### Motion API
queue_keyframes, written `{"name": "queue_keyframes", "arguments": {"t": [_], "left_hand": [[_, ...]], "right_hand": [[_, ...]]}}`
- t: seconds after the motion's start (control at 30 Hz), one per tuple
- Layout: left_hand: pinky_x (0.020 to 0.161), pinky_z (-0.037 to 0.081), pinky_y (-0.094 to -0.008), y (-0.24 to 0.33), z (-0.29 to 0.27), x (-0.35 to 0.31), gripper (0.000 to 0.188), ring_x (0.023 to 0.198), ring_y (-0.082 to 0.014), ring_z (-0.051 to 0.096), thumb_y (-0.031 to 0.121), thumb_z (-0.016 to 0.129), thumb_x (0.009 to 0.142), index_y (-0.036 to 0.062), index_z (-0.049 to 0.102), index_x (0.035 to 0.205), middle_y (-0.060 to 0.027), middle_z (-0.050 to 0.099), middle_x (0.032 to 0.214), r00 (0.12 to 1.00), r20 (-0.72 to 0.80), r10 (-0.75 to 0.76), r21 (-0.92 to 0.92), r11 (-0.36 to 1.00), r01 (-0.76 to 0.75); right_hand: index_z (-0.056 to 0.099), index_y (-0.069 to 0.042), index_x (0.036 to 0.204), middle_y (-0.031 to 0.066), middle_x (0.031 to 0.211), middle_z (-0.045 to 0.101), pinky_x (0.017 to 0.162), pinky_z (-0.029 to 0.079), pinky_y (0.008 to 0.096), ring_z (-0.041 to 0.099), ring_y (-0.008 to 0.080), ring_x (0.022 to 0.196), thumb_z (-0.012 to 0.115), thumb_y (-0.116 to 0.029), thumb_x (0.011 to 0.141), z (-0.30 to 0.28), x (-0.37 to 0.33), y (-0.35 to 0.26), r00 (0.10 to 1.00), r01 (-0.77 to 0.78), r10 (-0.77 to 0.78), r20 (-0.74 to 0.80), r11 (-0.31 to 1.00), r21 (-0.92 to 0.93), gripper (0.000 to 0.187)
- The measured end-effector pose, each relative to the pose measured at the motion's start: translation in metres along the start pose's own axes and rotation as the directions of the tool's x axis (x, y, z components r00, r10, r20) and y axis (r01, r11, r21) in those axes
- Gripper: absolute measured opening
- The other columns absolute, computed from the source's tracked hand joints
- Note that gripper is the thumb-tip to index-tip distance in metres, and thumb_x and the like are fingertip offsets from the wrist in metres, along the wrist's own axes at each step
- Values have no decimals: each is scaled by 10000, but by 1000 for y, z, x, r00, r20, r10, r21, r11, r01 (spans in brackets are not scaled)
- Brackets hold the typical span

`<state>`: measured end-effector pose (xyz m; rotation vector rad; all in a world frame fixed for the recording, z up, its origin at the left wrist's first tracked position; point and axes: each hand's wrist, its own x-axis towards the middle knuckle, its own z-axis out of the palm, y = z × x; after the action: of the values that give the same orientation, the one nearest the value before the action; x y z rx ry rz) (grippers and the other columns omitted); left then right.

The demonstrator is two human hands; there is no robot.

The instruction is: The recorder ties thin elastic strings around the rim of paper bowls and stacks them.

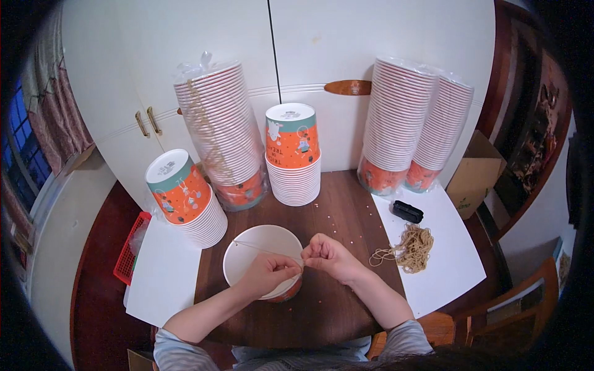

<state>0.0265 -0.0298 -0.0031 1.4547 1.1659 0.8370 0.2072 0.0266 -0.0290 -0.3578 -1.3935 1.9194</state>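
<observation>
An orange-and-white paper bucket (238,266) stands upright in front of me, its open mouth facing up. A thin tan string (252,248) runs from a small hole at the bucket's far left rim across the mouth to its right side. Over the right part of the mouth, my left hand (270,272) is closed in a pinch by the rim. My right hand (333,258) is pinched just outside the same rim, close to the left fingertips. Both sets of fingers appear to grip the string's end; the exact hold and the right-hand rim hole are hidden.
Upside-down bucket stacks stand at left (213,216) and centre back (296,179). Tall wrapped stacks rise behind at left (219,117) and right (399,111). On the right lie a loose pile of tan strings (416,248) and a black hole punch (407,211). Small paper dots dot the brown tabletop (346,204).
</observation>
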Motion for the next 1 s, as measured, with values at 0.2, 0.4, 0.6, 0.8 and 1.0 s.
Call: {"name": "queue_keyframes", "arguments": {"t": [0.2,0.4,0.6,0.8,1.0], "left_hand": [[586,440,-235,5,1,-6,115,604,-135,553,137,600,763,39,635,813,-66,606,713,962,-41,270,428,875,-227],[699,444,-319,19,0,-7,166,749,-246,542,130,635,680,82,617,838,-52,581,761,707,-124,696,744,537,-398],[738,410,-336,8,-8,-7,148,785,-236,529,89,626,675,74,602,820,-59,585,774,830,122,545,654,585,-480],[701,411,-309,14,-12,-14,78,761,-204,531,80,608,718,60,600,793,-45,592,766,896,-27,443,438,811,-388],[699,413,-302,19,-13,-17,74,781,-189,528,84,606,722,61,600,792,-45,593,765,915,-9,404,401,839,-367]], "right_hand": [[406,-45,895,23,823,521,747,420,232,509,87,822,509,50,803,-2,-3,-5,991,90,-57,119,951,-296,167],[437,-37,909,19,818,526,700,433,228,518,77,780,542,12,782,-1,-6,-14,991,117,-72,113,873,-474,172],[482,-45,884,15,845,543,698,423,225,518,79,777,556,31,756,5,-14,-30,995,82,-33,93,792,-604,166],[491,-31,928,32,778,584,624,443,231,551,88,719,554,-19,776,3,-18,-44,991,94,2,136,710,-697,165],[564,-41,897,9,708,594,530,408,204,527,50,609,577,-57,789,15,-19,-42,966,-70,217,140,742,-667,110]]}}
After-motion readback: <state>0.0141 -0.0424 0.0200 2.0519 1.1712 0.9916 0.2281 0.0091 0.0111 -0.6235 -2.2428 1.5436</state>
